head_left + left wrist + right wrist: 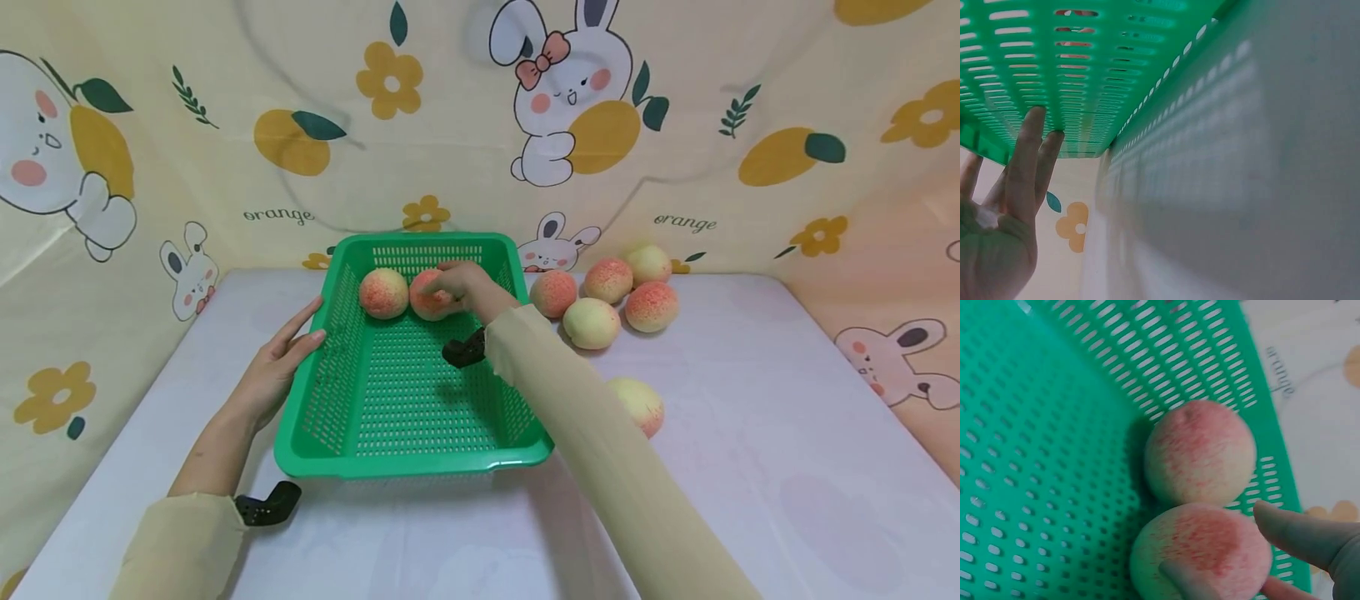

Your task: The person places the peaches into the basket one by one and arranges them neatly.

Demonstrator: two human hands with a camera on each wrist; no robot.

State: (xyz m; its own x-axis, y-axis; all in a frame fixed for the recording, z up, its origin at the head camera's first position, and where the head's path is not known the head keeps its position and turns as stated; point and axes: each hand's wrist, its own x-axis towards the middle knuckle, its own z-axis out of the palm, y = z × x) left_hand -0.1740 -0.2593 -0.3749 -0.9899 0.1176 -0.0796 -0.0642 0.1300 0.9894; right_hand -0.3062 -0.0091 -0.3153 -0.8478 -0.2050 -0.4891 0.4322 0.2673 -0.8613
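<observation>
A green plastic basket (416, 465) with slotted walls stands on the table. Inside, at its back, two red-and-yellow peaches sit side by side: a left peach (384, 293) and a right peach (424, 293). My right hand (468, 287) reaches over the basket and holds the right peach, its thumb and fingers spread about it. In the right wrist view this peach (1210, 547) touches the other peach (1200, 453). My left hand (276, 367) holds the basket's left rim; the left wrist view shows fingers (1025, 162) against the outer slotted wall.
Several more peaches (592, 323) cluster right of the basket near the back edge. A single peach (637, 406) lies nearer, partly hidden by my right sleeve (600, 425). Behind the white-covered table (750, 467) hangs a cloth printed with rabbits and oranges (450, 183).
</observation>
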